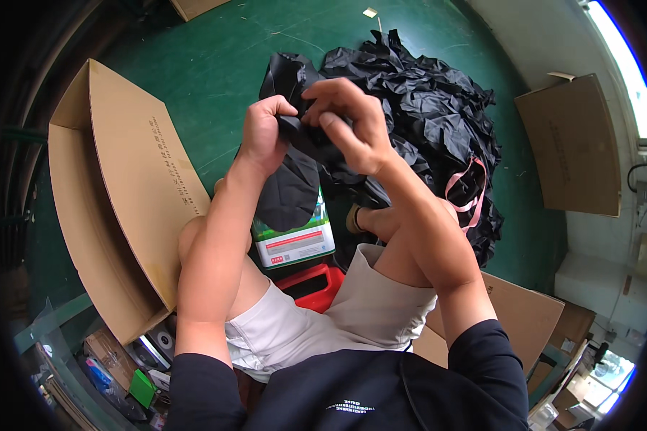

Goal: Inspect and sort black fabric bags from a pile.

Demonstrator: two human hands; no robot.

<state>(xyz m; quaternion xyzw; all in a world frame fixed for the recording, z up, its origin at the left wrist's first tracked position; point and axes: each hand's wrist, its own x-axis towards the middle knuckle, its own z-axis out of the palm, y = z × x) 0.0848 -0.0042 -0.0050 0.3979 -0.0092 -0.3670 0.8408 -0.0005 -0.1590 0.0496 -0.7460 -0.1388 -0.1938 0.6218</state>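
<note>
A piece of black fabric (pixel 290 188) hangs in front of me, with folds bunched up between my hands. My left hand (pixel 262 135) is closed on it, the thumb pressed over a fold. Just to the right, my right hand (pixel 354 123) has its fingers curled and thumb bent in at the same fabric, closed on an edge of it; the exact grip is partly hidden. Below the hanging cloth stands a white and green rectangular can (pixel 297 248), its top partly covered. A large heap of black fabric (pixel 438 108) lies on the floor beyond my right hand.
A tall open cardboard box (pixel 133 165) stands at my left. Between my legs is a red plastic object (pixel 315 286). A pink strap (pixel 474 195) lies on the heap's right side. Another cardboard box (pixel 571 147) leans by the right wall, and cardboard (pixel 517 316) sits beside my right thigh.
</note>
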